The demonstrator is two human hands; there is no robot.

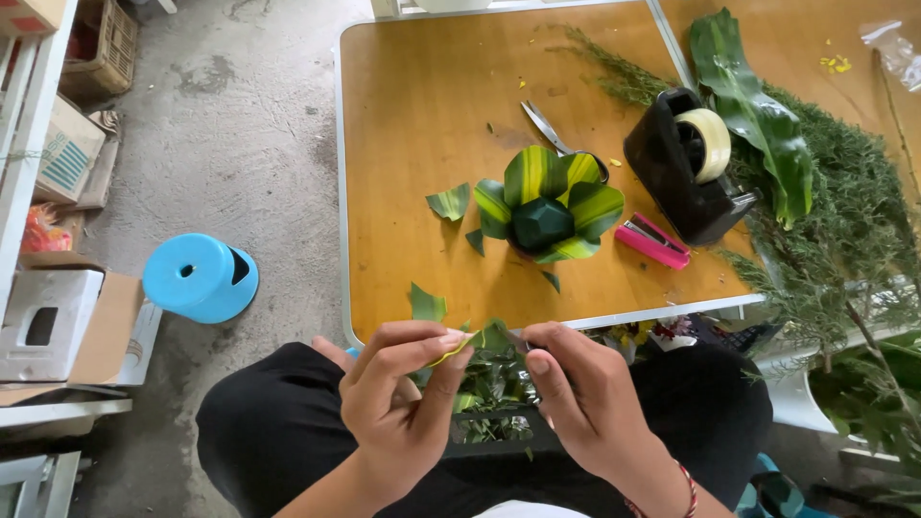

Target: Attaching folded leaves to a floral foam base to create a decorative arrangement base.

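Green leaf strip (pixel 477 338) pinched between both your hands just below the near edge of the worktop (pixel 422 115), over your lap. Your left hand (pixel 398 398) curls palm-inward, thumb and forefinger pressed together on the strip's pale, yellowish end; your right hand (pixel 585 403), a red cord at its wrist, nips the darker end, fingers bent toward you. Left of you on the floor stands a blue stool (pixel 200 276). On the worktop, left to right: cut leaf scraps (pixel 449 201), a folded-leaf rosette (pixel 549 203) near the middle, scissors (pixel 552 129) behind it, a pink stapler (pixel 652 240) and a black tape dispenser (pixel 686 163), with long foliage (pixel 758 115) along the right edge. The risk, as it looks: the thin strip could tear or crease if your two grips pull apart or twist unevenly, and a slip would drop it into the cuttings below.
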